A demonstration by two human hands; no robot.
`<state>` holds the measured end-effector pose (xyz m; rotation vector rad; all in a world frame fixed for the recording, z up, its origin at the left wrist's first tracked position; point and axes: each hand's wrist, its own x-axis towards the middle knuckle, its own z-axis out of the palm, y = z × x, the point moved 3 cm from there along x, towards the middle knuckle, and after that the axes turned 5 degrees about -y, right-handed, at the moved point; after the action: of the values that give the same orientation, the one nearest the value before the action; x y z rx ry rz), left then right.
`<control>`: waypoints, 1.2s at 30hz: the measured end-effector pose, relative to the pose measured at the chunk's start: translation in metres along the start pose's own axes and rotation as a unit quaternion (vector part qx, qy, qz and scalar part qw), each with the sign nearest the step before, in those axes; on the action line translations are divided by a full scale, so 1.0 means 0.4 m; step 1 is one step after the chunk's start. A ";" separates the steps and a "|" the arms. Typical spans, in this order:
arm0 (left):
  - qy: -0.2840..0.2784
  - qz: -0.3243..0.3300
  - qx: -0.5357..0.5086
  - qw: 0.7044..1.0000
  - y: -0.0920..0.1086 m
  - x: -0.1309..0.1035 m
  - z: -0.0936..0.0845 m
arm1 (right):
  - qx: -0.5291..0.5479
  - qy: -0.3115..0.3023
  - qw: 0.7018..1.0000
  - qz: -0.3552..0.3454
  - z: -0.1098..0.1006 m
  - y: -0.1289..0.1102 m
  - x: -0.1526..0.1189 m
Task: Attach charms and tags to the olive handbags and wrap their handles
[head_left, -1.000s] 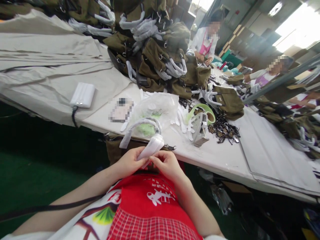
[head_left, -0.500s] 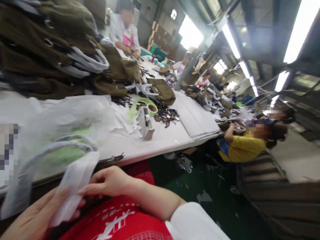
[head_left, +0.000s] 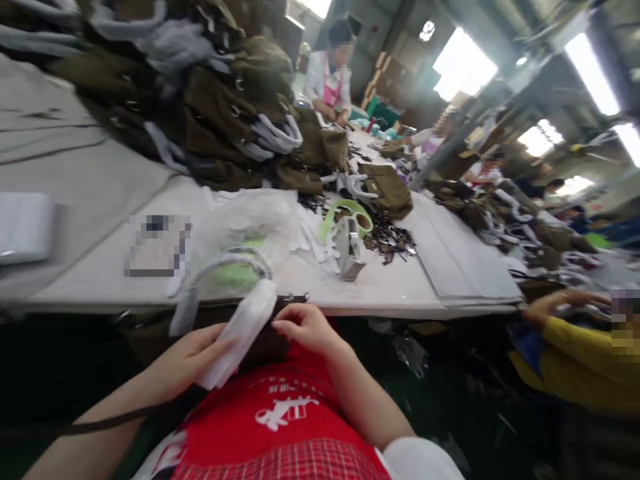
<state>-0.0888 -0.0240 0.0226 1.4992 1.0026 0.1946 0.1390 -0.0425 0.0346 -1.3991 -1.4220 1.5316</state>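
Observation:
At the table's front edge, my left hand (head_left: 200, 357) is closed around a white wrapped strip (head_left: 245, 333) on a bag handle (head_left: 187, 303). My right hand (head_left: 300, 323) is just right of the strip, its thumb and forefinger pinched together near the dark bag's edge; whatever lies between them is too small to make out. The dark bag (head_left: 143, 327) hangs at the table edge, partly hidden by my hands. Behind the handle lies crumpled clear plastic (head_left: 255, 217) with something green showing through.
A tape dispenser (head_left: 347, 250) and a green tape roll (head_left: 363, 222) stand on the white table (head_left: 390, 293). Brown bags (head_left: 215, 113) are piled at the back left. A yellow-sleeved person (head_left: 575, 347) is at the right; another person (head_left: 330, 80) works behind.
The view has turned left and levelled, so the table and both hands appear further right. My right fingers have come away from the white strip, while my left hand still holds it.

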 end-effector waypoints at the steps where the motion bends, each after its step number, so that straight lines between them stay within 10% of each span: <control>1: -0.017 0.004 0.032 0.999 -0.004 -0.016 -0.007 | -0.006 0.001 1.000 0.010 -0.015 0.010 -0.003; 7: -0.080 -0.087 0.241 0.963 -0.043 -0.067 -0.029 | -0.044 0.042 0.998 0.027 -0.083 0.053 -0.026; 13: 0.121 -0.065 0.244 0.960 -0.001 -0.062 -0.090 | -0.047 0.040 0.997 0.035 -0.079 0.054 -0.025; 17: 0.068 -0.053 0.270 0.959 0.009 -0.004 -0.067 | -0.067 -0.017 0.996 0.054 -0.038 0.060 -0.019; 27: 0.071 -0.016 -0.167 0.983 0.062 0.075 0.052 | 0.200 -0.166 0.962 0.086 0.091 0.045 -0.032; 31: 0.053 0.003 -0.027 0.998 0.093 0.070 0.056 | 0.225 -0.138 0.962 0.074 0.064 0.034 -0.030; 36: 0.266 0.105 0.236 0.929 0.121 0.039 -0.023 | 0.141 -0.121 0.976 0.117 0.020 0.112 -0.024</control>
<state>-0.0628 -0.0003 0.0605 2.0589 1.3829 0.5682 0.1435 -0.0640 -0.0065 -1.2729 -1.1437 2.0257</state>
